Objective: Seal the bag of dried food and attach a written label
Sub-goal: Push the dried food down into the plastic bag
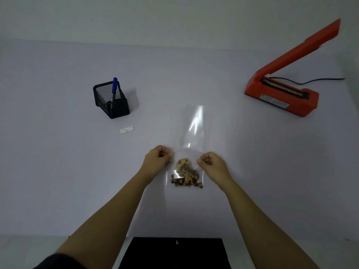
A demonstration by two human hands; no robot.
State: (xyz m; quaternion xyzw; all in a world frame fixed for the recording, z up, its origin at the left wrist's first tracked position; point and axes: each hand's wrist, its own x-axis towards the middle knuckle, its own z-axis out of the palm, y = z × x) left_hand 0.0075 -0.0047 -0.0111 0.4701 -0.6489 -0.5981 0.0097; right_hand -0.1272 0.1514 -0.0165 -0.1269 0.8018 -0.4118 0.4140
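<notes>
A long clear plastic bag [193, 131] lies on the pale table, its open end pointing away from me. Brown and tan dried food pieces [186, 174] sit in its near end. My left hand [157, 159] pinches the bag's left edge just above the food. My right hand [211, 162] pinches the right edge at the same height. A small white label strip [127, 129] lies flat to the left. A blue pen [114, 89] stands in a black mesh holder [111, 100]. The orange heat sealer [285, 88] stands at the far right with its arm raised.
The sealer's black cord [310, 80] trails off to the right. A black rectangular object [175, 253] sits at the near table edge between my forearms. The table's far edge meets a plain wall.
</notes>
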